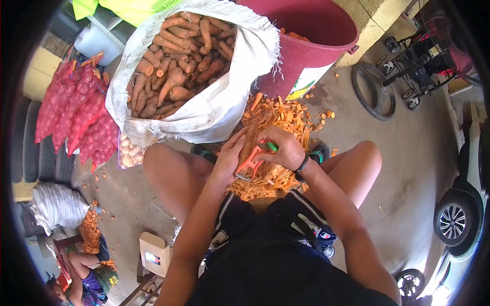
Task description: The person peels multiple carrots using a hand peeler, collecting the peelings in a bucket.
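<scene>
My left hand (230, 155) is wrapped along a carrot (248, 140) held lengthwise between my knees. In my right hand (287, 148) is an orange Y-shaped peeler (249, 167), its metal blade end beside the carrot's lower end. A short green piece (273, 147) also shows between the right fingers; I cannot tell what it belongs to. Below both hands lies a heap of orange carrot peelings (278, 176), with cut carrot ends (321, 121) scattered at its right edge.
Ahead stand a white woven sack (204, 120) full of carrots and a dark red tub (275, 64) with carrots inside. Red net bags (76, 112) of onions are at left. Another person (84, 275) sits at lower left. A wheel (375, 92) and a car (459, 214) are at right.
</scene>
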Demonstrator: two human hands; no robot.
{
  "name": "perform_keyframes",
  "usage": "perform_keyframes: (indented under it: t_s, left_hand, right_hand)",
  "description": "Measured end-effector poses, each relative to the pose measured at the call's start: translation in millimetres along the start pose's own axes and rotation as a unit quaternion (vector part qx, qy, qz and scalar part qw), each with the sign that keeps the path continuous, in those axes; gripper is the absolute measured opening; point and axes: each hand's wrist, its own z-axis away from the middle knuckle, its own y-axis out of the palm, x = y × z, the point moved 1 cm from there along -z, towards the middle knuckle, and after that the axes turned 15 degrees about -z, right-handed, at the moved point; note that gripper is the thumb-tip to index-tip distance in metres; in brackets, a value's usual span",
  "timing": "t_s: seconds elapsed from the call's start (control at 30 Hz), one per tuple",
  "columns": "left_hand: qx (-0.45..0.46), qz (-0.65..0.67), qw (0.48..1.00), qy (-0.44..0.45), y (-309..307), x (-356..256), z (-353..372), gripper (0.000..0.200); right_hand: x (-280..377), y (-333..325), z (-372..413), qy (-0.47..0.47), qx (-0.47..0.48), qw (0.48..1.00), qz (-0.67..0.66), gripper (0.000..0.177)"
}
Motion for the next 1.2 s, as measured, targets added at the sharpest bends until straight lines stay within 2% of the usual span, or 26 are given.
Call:
perform_keyframes:
  t_s: [0.03, 0.13, 0.23, 0.33, 0.43, 0.53, 0.6, 0.63, 0.7, 0.73, 0.83, 0.93, 1.03, 1.13, 1.17, 1.2]
  left_hand:
    - [-0.001, -0.017, 1.0, -0.004, 2.3, -2.1, 1.3, 0.042]
    - [0.003, -0.06, 0.998, -0.017, 3.7, -7.9, 2.9, 0.042]
    - [0.018, -0.071, 0.995, -0.06, 9.9, -18.9, 18.2, 0.041]
    - [0.019, -0.044, 0.997, -0.055, 0.7, -11.0, 12.2, 0.04]
    - [0.012, -0.147, 0.989, -0.014, -1.2, -14.8, 8.5, 0.039]
    - [0.003, -0.212, 0.977, 0.023, -0.2, -17.1, 9.2, 0.038]
    - [0.015, -0.218, 0.976, 0.016, 3.4, -21.0, 9.6, 0.039]
    - [0.019, -0.221, 0.975, 0.012, 3.2, -22.0, 10.9, 0.039]
    - [0.041, -0.074, 0.995, -0.045, -4.4, -18.8, 8.8, 0.04]
    - [0.041, -0.032, 0.997, -0.049, -5.4, -17.5, 5.9, 0.041]
    - [0.014, 0.026, 0.999, -0.013, 0.9, -14.1, -5.3, 0.043]
    - [0.008, 0.024, 1.0, 0.002, 6.5, -11.4, -3.5, 0.044]
    - [0.011, -0.029, 0.999, 0.013, 7.3, -8.5, -3.0, 0.046]
    - [0.037, -0.086, 0.995, -0.041, 3.0, -16.6, 8.9, 0.045]
    - [0.035, -0.06, 0.997, -0.043, 1.1, -16.4, 9.8, 0.044]
    - [0.034, -0.034, 0.998, -0.044, -0.8, -15.3, 8.9, 0.044]
  right_hand:
    - [-1.9, -2.5, -0.5, 0.002, 0.009, 1.0, 0.009, 0.046]
    - [-13.5, -18.2, -7.2, -0.011, -0.046, 0.998, 0.036, 0.044]
    - [-30.4, -58.4, -16.2, 0.037, -0.164, 0.98, 0.103, 0.047]
    - [-29.7, -57.0, -15.4, 0.016, -0.178, 0.977, 0.114, 0.05]
    - [-35.8, -54.2, -9.8, 0.033, -0.219, 0.966, 0.131, 0.052]
    - [-40.9, -64.2, -12.5, 0.058, -0.233, 0.952, 0.189, 0.05]
    - [-40.3, -72.9, -15.5, 0.058, -0.252, 0.94, 0.223, 0.047]
    - [-40.0, -77.7, -13.3, 0.1, -0.245, 0.945, 0.191, 0.048]
    - [-36.3, -78.5, -8.5, 0.185, -0.228, 0.948, 0.119, 0.05]
    - [-35.9, -69.1, -7.8, 0.116, -0.204, 0.969, 0.079, 0.048]
    - [-6.0, -23.5, 2.5, 0.04, -0.084, 0.996, 0.021, 0.044]
    - [10.9, -5.3, 1.3, 0.031, -0.013, 0.998, 0.046, 0.042]
    - [-3.7, -20.4, -6.6, -0.002, -0.08, 0.996, 0.048, 0.039]
    - [-30.3, -72.8, -16.1, 0.045, -0.206, 0.966, 0.148, 0.04]
    - [-35.8, -81.5, -17.2, 0.059, -0.247, 0.95, 0.18, 0.04]
    - [-38.5, -78.9, -15.9, 0.051, -0.236, 0.959, 0.148, 0.041]
